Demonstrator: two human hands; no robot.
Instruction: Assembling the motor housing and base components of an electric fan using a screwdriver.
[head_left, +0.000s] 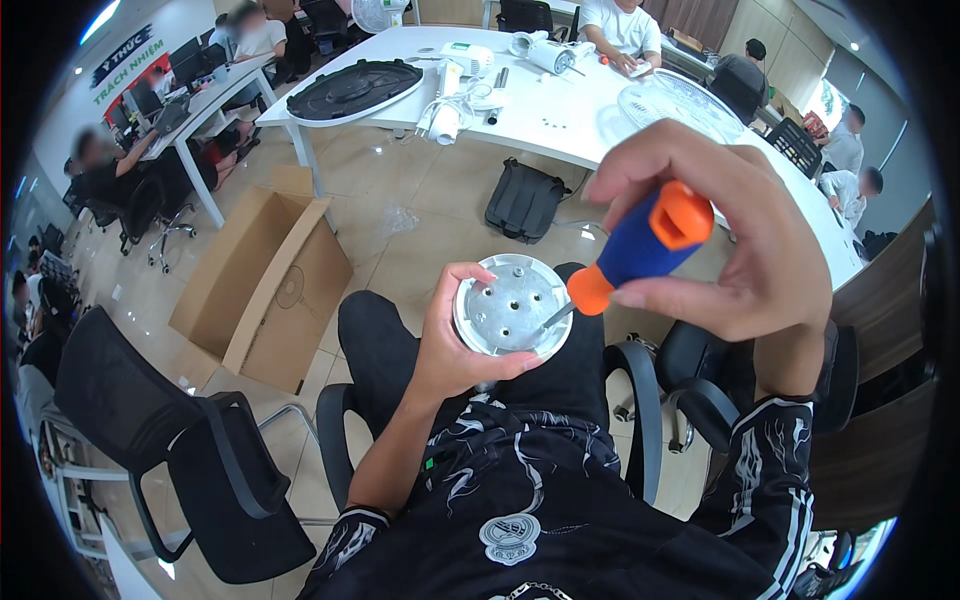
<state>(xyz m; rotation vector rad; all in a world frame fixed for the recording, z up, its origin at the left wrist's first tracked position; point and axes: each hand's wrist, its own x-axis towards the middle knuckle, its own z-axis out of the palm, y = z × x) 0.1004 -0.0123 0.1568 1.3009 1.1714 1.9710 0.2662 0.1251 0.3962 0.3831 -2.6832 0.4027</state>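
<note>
My left hand (pixel 450 340) grips a round white part with a grey metal face (pixel 512 305) by its rim, above my lap. Several screw holes dot that face. In my right hand (pixel 760 230) is a screwdriver (pixel 640 250) with a blue and orange handle, pinched between thumb and fingers. Its shaft slants down to the left, and the tip meets the metal face near its lower right edge. Whether a screw sits under the tip is too small to tell.
A white table (pixel 590 130) ahead carries a black round fan base (pixel 355 92), white fan parts (pixel 450 110) and a wire fan guard (pixel 680 105). On the floor stand an open cardboard box (pixel 270 290) and a black backpack (pixel 527 200). Black chairs (pixel 190 450) flank me; people sit farther off.
</note>
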